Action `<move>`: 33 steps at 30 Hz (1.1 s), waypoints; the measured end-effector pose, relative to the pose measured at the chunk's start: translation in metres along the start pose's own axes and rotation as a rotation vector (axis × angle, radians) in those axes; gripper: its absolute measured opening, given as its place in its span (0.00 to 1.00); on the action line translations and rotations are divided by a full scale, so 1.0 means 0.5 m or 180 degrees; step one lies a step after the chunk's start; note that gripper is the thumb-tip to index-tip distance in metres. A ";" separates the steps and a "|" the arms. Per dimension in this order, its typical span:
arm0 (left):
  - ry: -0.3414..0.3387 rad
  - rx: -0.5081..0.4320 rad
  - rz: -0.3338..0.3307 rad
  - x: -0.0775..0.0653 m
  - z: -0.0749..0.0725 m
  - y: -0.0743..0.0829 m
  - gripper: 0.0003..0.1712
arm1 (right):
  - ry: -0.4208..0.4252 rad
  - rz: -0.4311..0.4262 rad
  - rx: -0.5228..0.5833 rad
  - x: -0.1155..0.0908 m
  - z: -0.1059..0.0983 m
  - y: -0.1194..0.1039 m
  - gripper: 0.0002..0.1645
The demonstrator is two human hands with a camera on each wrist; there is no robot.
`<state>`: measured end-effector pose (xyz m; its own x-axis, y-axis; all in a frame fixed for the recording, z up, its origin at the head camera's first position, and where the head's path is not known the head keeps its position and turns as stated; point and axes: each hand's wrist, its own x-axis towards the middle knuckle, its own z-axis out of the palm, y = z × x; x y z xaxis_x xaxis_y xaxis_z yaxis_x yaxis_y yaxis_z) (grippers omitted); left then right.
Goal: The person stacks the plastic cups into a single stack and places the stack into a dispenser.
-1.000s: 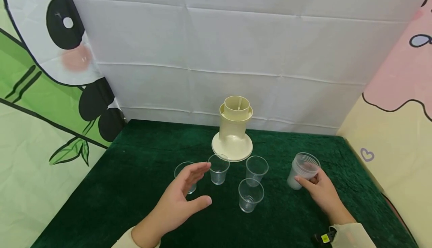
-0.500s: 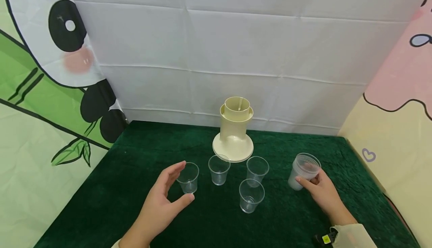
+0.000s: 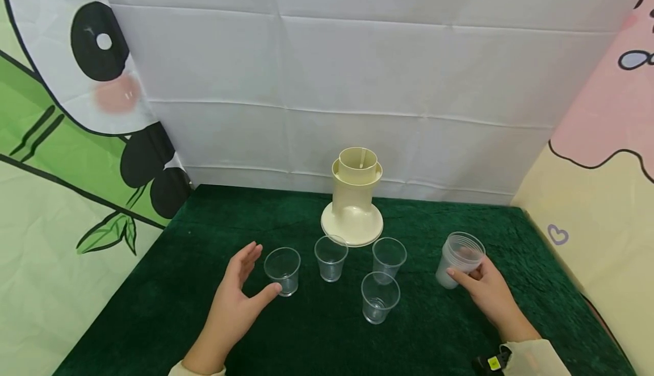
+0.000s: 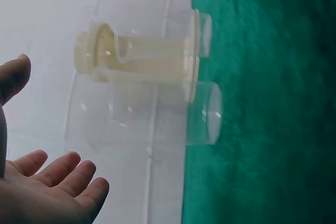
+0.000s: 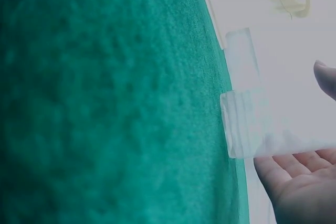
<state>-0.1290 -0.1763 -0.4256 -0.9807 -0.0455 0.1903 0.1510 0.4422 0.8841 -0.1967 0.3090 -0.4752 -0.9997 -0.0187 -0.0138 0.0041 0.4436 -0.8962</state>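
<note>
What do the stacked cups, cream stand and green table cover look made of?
Stacked cups: probably thin plastic, fairly glossy; nested walls look cloudy and translucent.
Cream stand: likely hard plastic, satin; soft highlight on its base.
Green table cover: fabric, perhaps velvet; mottled sheen.

We grip 1 translucent plastic cup stack [image 3: 456, 260]; left of that grip, 4 clear round plastic cups [image 3: 376, 306], 1 cream cylindrical stand [image 3: 353, 196].

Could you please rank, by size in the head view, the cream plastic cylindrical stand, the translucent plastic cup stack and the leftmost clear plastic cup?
1. Cream plastic cylindrical stand
2. Translucent plastic cup stack, held in the right hand
3. Leftmost clear plastic cup
</note>
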 end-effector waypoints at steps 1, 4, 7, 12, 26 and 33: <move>-0.0006 -0.0003 -0.0039 0.004 0.001 -0.007 0.51 | 0.0002 -0.0003 0.0002 0.000 0.000 0.000 0.47; -0.0036 -0.0038 -0.0151 0.013 0.003 -0.024 0.52 | 0.0002 -0.0043 0.0033 -0.001 0.001 -0.001 0.46; -0.0068 -0.0085 -0.0234 0.018 0.007 -0.034 0.52 | 0.0011 -0.0082 0.0052 -0.001 0.002 -0.002 0.46; -0.0114 -0.0121 -0.0268 0.026 0.013 -0.044 0.53 | 0.0026 -0.0090 0.0052 -0.002 0.002 -0.003 0.46; -0.0366 -0.0109 -0.0590 0.062 0.040 -0.071 0.55 | -0.0006 -0.0047 0.0039 -0.002 -0.002 -0.001 0.46; -0.0498 -0.0565 -0.0750 0.073 0.039 -0.087 0.48 | -0.0002 -0.0036 0.0052 -0.003 -0.002 -0.002 0.47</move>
<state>-0.1737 -0.1797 -0.4655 -0.9964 0.0161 -0.0838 -0.0763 0.2723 0.9592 -0.1953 0.3094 -0.4739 -0.9997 -0.0242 -0.0039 -0.0069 0.4286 -0.9035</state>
